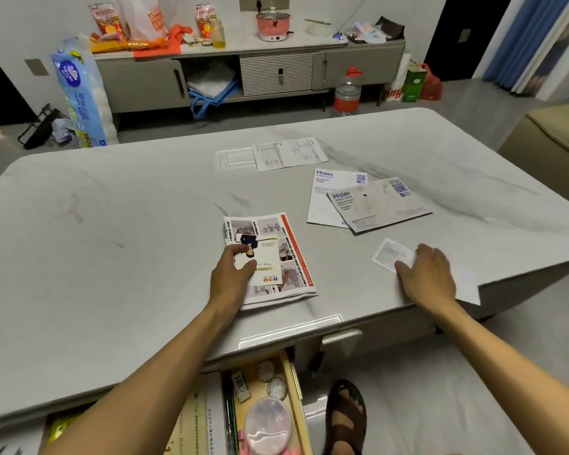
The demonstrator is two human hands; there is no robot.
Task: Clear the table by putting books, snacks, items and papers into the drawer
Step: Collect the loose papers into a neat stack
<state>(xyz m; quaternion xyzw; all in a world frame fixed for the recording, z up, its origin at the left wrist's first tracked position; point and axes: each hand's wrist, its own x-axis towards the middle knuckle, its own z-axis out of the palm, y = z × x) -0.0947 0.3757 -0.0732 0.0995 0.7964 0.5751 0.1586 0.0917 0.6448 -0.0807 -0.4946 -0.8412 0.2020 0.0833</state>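
Note:
My left hand grips a stack of leaflets near the table's front edge, thumb on a small yellow-and-white card on top. Resting flat on a small white paper slip by the right front edge is my right hand; another pale sheet juts over the edge beside it. Two Haier booklets overlap at centre right. A folded printed sheet lies farther back. Below the table the drawer stands open, holding books, snacks and a pink round case.
The white marble table fills most of the view. My sandalled foot stands on the floor beside the drawer. A sideboard with bags and a pink pot stands by the far wall. A sofa corner sits at right.

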